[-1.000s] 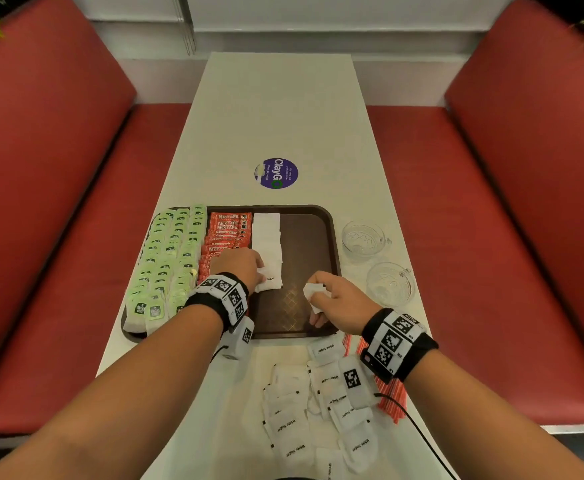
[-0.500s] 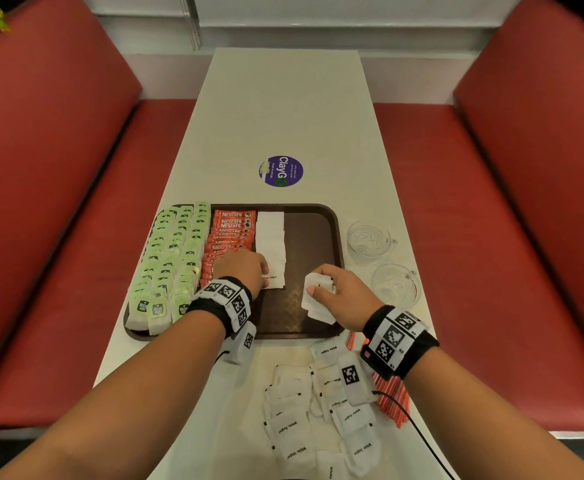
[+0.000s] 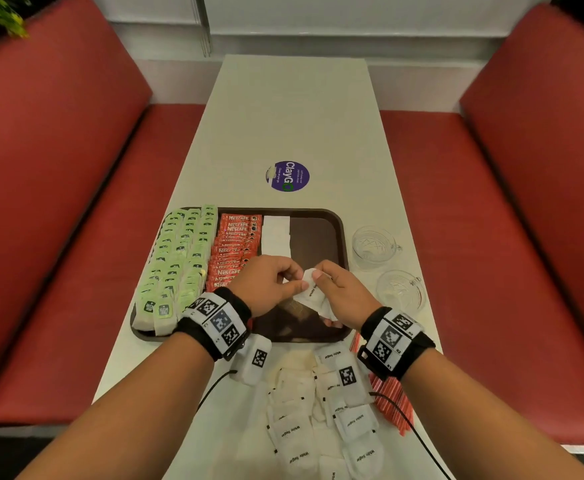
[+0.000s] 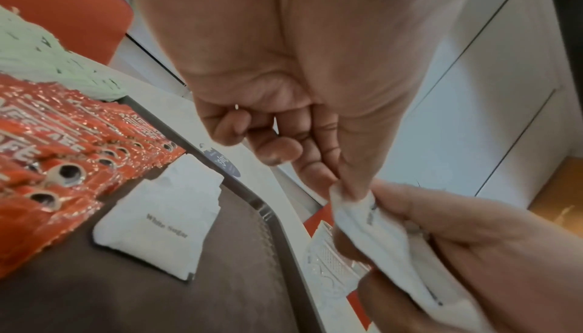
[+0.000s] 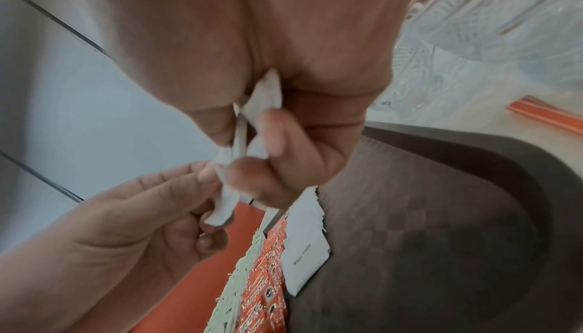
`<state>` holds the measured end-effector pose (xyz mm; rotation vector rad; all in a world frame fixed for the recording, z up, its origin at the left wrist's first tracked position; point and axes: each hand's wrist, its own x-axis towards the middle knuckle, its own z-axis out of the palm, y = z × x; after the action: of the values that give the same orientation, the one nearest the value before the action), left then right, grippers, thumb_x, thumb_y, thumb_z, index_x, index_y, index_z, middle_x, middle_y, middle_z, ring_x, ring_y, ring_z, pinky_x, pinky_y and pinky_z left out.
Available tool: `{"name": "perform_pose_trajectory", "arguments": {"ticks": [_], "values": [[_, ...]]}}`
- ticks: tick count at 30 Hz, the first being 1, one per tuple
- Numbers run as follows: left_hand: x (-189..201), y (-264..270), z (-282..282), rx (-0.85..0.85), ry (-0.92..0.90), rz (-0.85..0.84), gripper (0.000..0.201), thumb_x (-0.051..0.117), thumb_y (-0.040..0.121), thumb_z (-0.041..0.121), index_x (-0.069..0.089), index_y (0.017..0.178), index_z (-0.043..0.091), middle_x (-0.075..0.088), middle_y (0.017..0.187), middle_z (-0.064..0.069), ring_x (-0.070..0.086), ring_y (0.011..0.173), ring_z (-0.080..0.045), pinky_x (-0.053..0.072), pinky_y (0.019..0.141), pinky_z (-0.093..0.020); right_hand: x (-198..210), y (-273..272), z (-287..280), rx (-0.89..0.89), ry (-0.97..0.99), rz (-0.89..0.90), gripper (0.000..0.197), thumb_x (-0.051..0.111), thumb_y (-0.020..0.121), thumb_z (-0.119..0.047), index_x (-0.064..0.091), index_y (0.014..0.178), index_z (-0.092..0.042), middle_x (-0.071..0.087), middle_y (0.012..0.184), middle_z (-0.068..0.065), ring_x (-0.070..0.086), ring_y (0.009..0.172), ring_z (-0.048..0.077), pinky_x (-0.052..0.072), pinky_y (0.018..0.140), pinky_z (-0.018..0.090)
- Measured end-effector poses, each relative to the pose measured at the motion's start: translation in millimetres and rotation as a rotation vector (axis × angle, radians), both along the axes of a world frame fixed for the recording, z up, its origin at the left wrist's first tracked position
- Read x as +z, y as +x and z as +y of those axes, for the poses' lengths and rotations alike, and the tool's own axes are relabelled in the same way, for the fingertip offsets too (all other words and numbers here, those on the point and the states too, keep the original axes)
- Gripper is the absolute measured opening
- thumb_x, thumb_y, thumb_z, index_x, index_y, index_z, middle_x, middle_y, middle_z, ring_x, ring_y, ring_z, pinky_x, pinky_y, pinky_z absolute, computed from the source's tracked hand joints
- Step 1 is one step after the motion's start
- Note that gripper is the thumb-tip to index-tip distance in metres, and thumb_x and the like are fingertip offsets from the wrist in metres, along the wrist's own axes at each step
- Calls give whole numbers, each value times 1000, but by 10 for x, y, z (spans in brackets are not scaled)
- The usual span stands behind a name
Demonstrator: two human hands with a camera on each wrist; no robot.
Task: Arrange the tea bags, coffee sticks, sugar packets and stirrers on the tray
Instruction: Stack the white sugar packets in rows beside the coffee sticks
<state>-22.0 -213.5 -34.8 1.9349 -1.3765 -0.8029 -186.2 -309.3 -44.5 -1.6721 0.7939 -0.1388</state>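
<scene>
Nearest me, loose white sugar packets (image 3: 321, 420) are lying scattered on the table (image 3: 297, 109) under my wrists, with red stirrers (image 3: 392, 398) just beside them on my right. These packets are, I judge, light, soft paper pouches whose grains shift inside, so I am taking them by a crimped end, not the belly, and pinching gently so nothing tears.

Above the near half of the brown tray (image 3: 341, 237), I am holding a small clutch of sugar packets (image 3: 313, 294) in my right hand (image 3: 344, 296), fingers curled round it. My left hand (image 3: 266, 285) is pinching the top corner of that clutch between thumb and forefinger, other fingers tucked in, apparently peeling one packet free. Both wrists are hovering, palms turned toward each other.

Farther on, a column of sugar packets (image 3: 276, 233) is running along the tray, touching the red Nescafe coffee sticks (image 3: 235, 244), with the green tea bags (image 3: 176, 258) filling the left side. The tray's right strip is bare. Two glass cups (image 3: 375, 245) are standing just beyond its right rim.
</scene>
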Motion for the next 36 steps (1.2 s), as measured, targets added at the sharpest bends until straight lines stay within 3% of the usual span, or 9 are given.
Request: {"name": "perform_pose_trajectory", "arguments": {"ticks": [7, 9, 13, 16, 19, 22, 27, 32, 36], "values": [[-33, 97, 42, 10, -4, 24, 4, 72, 89, 29, 68, 88, 30, 67, 83, 11, 57, 70, -16, 51, 67, -30, 10, 14, 20, 32, -64, 22, 17, 45, 106, -32, 55, 106, -19, 61, 78, 10, 57, 51, 18, 49, 44, 28], [-46, 169, 22, 65, -24, -15, 8, 70, 91, 25, 66, 90, 32, 66, 86, 13, 52, 65, -8, 45, 64, -23, -15, 13, 6, 14, -58, 46, 11, 46, 105, -29, 53, 108, -21, 62, 90, 15, 59, 60, 23, 56, 51, 34], [-45, 397, -49, 195, 17, -152, 7, 67, 93, 21, 66, 95, 27, 64, 88, 14, 57, 80, -2, 44, 72, -17, -39, -34, -30, -26, -22, 96, 7, 43, 101, -14, 48, 105, -17, 59, 98, 10, 63, 66, 28, 55, 60, 40], [-90, 535, -108, 119, 182, -292, 7, 69, 91, 22, 68, 94, 27, 65, 88, 12, 61, 86, -10, 50, 80, -26, -25, -56, -42, 10, -55, 114, 10, 40, 98, -7, 46, 104, -12, 65, 87, 18, 67, 67, 41, 55, 60, 44], [-149, 525, -169, -49, 343, -367, 7, 71, 90, 23, 71, 97, 25, 66, 91, 10, 62, 89, -11, 49, 78, -25, -24, -70, -52, 10, -63, 123, 8, 43, 97, -7, 48, 101, -12, 65, 92, 20, 70, 73, 40, 60, 69, 55], [-243, 475, -235, -133, 421, -417, 9, 71, 90, 25, 72, 98, 27, 67, 93, 11, 63, 91, -11, 53, 84, -28, -23, -76, -51, -4, -88, 123, 6, 49, 97, -8, 51, 101, -12, 60, 104, 14, 70, 83, 30, 63, 69, 46], [-360, 473, -348, -49, 438, -481, 8, 69, 89, 30, 72, 96, 33, 71, 98, 11, 65, 94, -14, 54, 89, -33, -70, -109, -68, 36, -239, 137, 9, 57, 91, -10, 59, 97, -16, 67, 94, 4, 66, 87, 20, 57, 82, 41], [-441, 507, -315, 12, 370, -550, 21, 73, 84, 42, 68, 102, 33, 67, 96, 11, 62, 93, -14, 53, 86, -36, -132, -134, -94, 0, -246, 98, 10, 64, 90, -10, 61, 90, -20, 66, 81, -8, 61, 68, -3, 49, 67, 17], [-476, 461, -255, -90, 424, -588, 21, 74, 81, 45, 69, 99, 35, 65, 99, 11, 59, 96, -14, 52, 88, -37, -131, -128, -108, -35, -218, 86, 7, 65, 92, -14, 60, 90, -19, 71, 80, -1, 68, 77, 16, 54, 73, 28]]}}
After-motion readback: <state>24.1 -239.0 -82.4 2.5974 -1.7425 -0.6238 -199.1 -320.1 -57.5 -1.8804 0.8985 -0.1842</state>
